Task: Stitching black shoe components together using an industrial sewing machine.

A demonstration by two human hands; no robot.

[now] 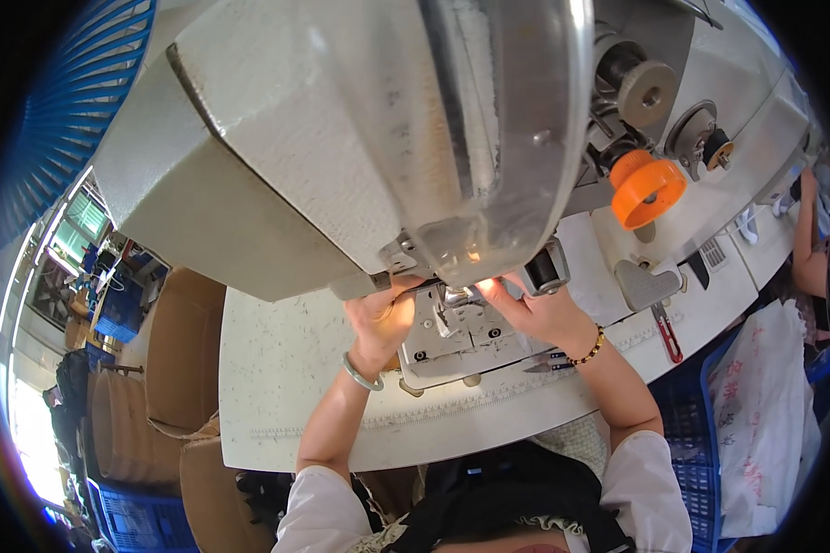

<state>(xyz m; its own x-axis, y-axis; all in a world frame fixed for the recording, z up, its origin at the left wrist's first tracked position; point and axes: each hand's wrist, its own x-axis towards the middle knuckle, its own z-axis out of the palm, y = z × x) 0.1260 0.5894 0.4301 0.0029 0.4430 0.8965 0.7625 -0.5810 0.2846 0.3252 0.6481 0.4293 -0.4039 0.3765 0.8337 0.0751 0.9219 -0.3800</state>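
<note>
In front of me stands a large off-white industrial sewing machine (249, 166) with a clear plastic guard (516, 157) over its head. My left hand (381, 318) reaches in under the head from the left, its fingers bent and the tips hidden. From the other side comes my right hand (549, 318), thumb and fingers drawn together close to the lit needle area. Whatever lies between the fingertips is too small or hidden to make out. Between the hands is the metal work plate (452, 346), below the presser foot (455, 297).
Small dark-handled snips (551, 366) lie beside my right wrist. Red-handled snips (666, 332) rest farther right on the white table (286, 369). An orange knob (648, 189) juts from the machine. Cardboard boxes (184, 350) stand left; a blue crate (692, 452) with a white sack (761, 415) stands right.
</note>
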